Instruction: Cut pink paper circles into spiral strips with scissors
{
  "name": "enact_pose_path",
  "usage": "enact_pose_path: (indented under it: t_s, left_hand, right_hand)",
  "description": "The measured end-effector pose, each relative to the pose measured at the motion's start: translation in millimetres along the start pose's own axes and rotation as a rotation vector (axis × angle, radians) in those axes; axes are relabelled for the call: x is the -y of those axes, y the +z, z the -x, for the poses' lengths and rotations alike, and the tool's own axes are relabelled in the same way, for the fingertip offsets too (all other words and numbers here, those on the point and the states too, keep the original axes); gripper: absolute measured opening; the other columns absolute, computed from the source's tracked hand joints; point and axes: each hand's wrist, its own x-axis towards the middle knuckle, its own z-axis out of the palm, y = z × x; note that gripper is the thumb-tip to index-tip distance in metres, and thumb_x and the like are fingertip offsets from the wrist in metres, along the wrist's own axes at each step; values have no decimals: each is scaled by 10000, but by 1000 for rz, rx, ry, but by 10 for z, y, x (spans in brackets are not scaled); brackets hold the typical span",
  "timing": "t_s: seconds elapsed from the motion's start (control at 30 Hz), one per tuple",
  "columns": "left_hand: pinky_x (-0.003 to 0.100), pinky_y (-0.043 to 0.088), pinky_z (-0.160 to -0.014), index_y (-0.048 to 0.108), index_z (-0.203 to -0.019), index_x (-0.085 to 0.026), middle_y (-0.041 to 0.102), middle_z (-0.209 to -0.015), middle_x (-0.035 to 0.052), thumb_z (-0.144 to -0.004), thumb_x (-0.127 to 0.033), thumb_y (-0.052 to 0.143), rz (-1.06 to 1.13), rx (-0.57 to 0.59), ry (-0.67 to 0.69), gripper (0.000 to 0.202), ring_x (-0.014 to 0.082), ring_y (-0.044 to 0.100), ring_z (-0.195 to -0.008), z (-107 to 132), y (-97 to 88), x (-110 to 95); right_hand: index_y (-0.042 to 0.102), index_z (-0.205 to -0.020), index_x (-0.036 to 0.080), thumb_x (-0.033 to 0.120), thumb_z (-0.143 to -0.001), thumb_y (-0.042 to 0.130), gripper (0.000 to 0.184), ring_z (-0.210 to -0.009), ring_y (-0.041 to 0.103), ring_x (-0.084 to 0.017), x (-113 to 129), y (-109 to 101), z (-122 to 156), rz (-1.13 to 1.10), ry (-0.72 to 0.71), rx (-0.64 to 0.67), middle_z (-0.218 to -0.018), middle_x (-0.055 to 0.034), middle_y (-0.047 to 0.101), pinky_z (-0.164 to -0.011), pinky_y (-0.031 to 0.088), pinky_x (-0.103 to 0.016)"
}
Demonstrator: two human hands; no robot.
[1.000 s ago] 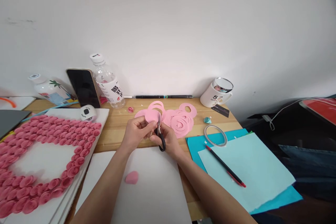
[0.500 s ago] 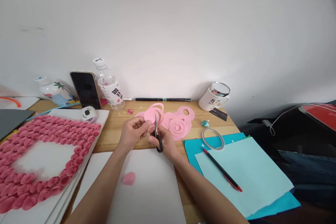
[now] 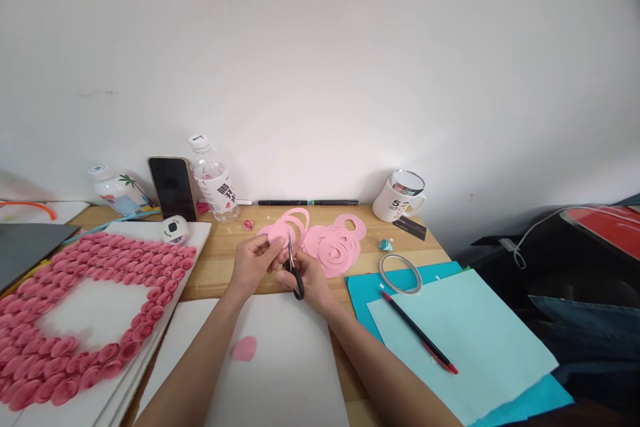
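My right hand (image 3: 311,277) grips black-handled scissors (image 3: 294,268) with the blades pointing up. My left hand (image 3: 253,261) pinches a pink paper disc (image 3: 277,235) against those blades, just above the wooden desk (image 3: 220,250). Behind my hands lies a pile of pink paper spirals and rings (image 3: 333,245). A small pink paper scrap (image 3: 245,348) rests on the white sheet (image 3: 280,373) under my forearms.
A white board covered with pink paper roses (image 3: 75,307) lies at left. A phone (image 3: 173,188), two bottles (image 3: 213,180), a mug (image 3: 404,195) and a pen (image 3: 307,202) line the wall. Blue papers (image 3: 465,340), a red-black pencil (image 3: 417,331) and a tape ring (image 3: 399,273) lie at right.
The view has tilted up, so everything sits lower in frame. My hands keep the same hold on the scissors and the pink disc, which has turned slightly.
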Motion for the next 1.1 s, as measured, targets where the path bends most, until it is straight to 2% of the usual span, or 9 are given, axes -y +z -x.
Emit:
enact_pose_path:
  t_s: [0.17, 0.37, 0.83, 1.1]
  left_hand:
    - [177, 306, -361, 499, -475, -150, 488, -386, -35, -714, -377, 615, -10, 13, -8, 350, 52, 399, -355, 8, 19, 4]
    - [179, 331, -373, 495, -467, -154, 509, -393, -30, -707, -383, 614, 1, 25, -51, 352, 61, 425, -364, 12, 35, -11]
    - [185, 302, -373, 454, -459, -161, 434, -362, -53, -715, -342, 614, 32, 21, -40, 351, 47, 363, -350, 9, 19, -71]
    - [191, 299, -388, 423, -461, -164, 428, -371, -56, -731, -344, 605, 18, 40, -22, 372, 49, 362, -357, -17, -20, -13]
  right_hand:
    - [458, -717, 185, 448, -594, 737, 403, -586, 378, -99, 23, -8, -27, 12, -86, -31, -645, 31, 430, -541, 349, -218]
    - [462, -735, 179, 449, -590, 740, 414, -618, 407, -111, 37, -33, -35, -7, -80, 4, -670, 19, 455, -554, 344, -222]
    - [492, -705, 174, 438, -601, 729, 369, -546, 317, -82, 57, -25, -31, 10, -79, -7, -611, 42, 395, -508, 314, -214]
    - [493, -750, 174, 424, -616, 709, 357, -503, 350, -74, 12, -32, -25, 17, -9, -7, -590, 47, 454, -457, 268, -209]
